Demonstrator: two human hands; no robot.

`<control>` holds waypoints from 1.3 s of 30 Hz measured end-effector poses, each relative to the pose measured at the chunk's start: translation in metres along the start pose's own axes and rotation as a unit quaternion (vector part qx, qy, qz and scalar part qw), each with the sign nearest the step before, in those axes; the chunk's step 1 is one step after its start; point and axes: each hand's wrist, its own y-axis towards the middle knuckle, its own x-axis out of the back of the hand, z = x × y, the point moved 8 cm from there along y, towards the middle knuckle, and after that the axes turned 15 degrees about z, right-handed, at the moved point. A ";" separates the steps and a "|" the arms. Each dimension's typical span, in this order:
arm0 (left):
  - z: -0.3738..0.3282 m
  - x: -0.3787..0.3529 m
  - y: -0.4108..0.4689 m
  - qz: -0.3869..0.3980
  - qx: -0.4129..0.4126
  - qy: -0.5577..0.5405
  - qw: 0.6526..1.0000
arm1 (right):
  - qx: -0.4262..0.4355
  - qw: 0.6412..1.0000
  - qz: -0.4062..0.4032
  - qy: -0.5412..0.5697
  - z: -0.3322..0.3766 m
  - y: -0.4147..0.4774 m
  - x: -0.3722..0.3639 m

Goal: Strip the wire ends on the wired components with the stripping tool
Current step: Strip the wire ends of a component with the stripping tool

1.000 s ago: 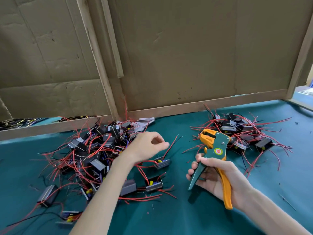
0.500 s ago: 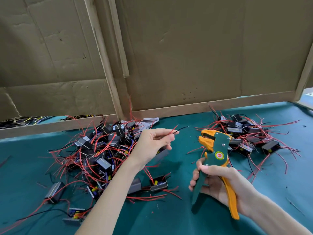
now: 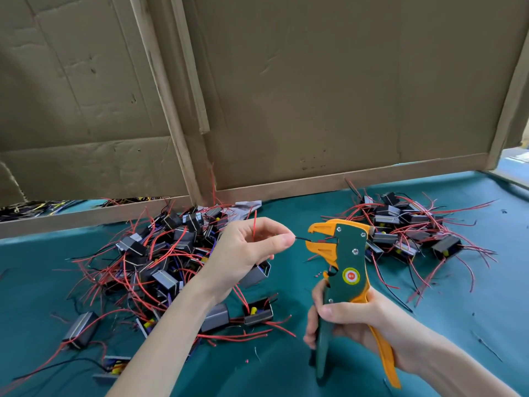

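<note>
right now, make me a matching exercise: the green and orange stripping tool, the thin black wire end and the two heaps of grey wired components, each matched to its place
1. green and orange stripping tool
2. thin black wire end
3. bigger heap of grey components
4. smaller heap of grey components

A. pinched by the left hand
B. on the green table, right of the tool
C. gripped by the right hand
D. on the table, left side

Pairs: 1-C, 2-A, 3-D, 4-B
</note>
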 end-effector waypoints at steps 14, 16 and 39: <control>0.001 -0.002 0.005 -0.002 0.000 0.011 1.000 | -0.010 1.000 0.011 -0.018 -0.005 0.002 0.005; 0.004 -0.001 0.006 -0.006 0.001 0.016 1.000 | -0.011 1.000 0.016 -0.020 -0.005 0.002 0.005; 0.007 -0.004 0.007 0.056 -0.001 0.073 0.996 | -0.015 0.991 -0.122 -0.047 -0.006 -0.006 0.000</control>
